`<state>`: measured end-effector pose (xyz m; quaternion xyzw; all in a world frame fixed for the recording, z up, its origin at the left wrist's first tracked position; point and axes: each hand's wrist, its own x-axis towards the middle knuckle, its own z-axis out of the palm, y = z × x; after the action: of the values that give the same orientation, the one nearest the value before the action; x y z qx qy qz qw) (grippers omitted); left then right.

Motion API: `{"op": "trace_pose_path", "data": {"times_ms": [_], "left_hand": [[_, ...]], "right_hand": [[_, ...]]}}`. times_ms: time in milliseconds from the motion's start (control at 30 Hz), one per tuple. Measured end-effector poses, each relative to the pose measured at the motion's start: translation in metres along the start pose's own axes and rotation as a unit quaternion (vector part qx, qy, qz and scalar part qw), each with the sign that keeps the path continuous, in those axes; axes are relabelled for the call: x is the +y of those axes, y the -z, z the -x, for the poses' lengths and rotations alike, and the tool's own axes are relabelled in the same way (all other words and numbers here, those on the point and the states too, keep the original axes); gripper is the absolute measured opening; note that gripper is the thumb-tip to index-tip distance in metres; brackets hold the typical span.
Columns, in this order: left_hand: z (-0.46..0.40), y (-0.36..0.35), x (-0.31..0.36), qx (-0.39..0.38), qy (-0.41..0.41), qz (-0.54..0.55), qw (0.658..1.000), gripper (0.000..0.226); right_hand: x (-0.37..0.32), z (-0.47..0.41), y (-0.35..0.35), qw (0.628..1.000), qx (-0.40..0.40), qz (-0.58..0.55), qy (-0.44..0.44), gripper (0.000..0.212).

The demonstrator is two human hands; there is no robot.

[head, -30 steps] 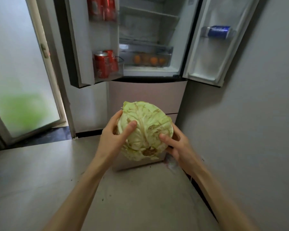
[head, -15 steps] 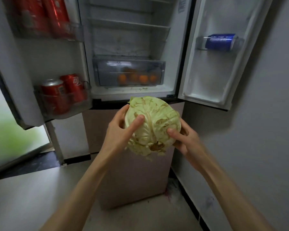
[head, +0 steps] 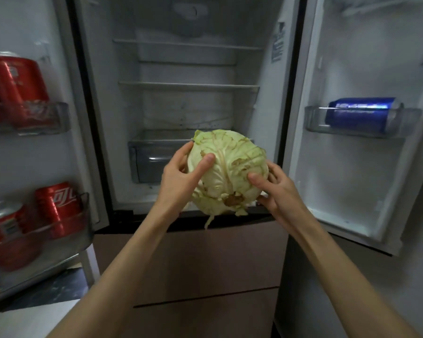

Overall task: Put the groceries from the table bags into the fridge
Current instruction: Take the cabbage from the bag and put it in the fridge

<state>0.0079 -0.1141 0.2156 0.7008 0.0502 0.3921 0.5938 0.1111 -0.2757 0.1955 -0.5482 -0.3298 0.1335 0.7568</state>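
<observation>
Left hand (head: 181, 176) and right hand (head: 276, 189), each clasped on one cabbage (head: 227, 172) held between them, thumbs across its near face, in front of the crisper drawer (head: 152, 162) of the open fridge (head: 186, 103); two bare shelves above; four red cola cans (head: 56, 208) in the left door's bins; one blue can (head: 359, 114) lying in the right door's bin.

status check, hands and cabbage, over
Left hand and right hand both on cabbage. Held before open fridge. Shelves bare, nothing blocking.
</observation>
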Motion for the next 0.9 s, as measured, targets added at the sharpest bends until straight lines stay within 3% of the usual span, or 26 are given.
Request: {"op": "trace_pose_path", "data": {"times_ms": [167,300,533,700,833,900], "left_hand": [[-0.086,-0.012,-0.023,0.007,-0.027,0.003,1.0,0.075],[-0.167,-0.018,-0.046,0.002,-0.061,0.03,0.998,0.053],[-0.301,-0.028,-0.092,-0.013,-0.067,0.036,0.997,0.056],[-0.361,-0.039,-0.127,-0.014,-0.035,0.047,0.998,0.046],[-0.394,-0.047,-0.153,-0.016,0.017,0.046,0.999,0.055],[-0.408,-0.051,-0.161,-0.012,0.04,0.047,0.998,0.063]], "right_hand": [[0.004,-0.09,0.009,0.998,0.003,0.005,0.056,0.056],[0.012,-0.17,0.013,0.995,0.011,0.035,0.09,0.063],[0.021,-0.304,0.023,0.99,0.028,0.082,0.11,0.079],[0.045,-0.363,0.033,0.99,0.055,0.091,0.098,0.054],[0.061,-0.398,0.043,0.991,0.062,0.094,0.077,0.035],[0.067,-0.413,0.048,0.992,0.068,0.09,0.06,0.036]]}}
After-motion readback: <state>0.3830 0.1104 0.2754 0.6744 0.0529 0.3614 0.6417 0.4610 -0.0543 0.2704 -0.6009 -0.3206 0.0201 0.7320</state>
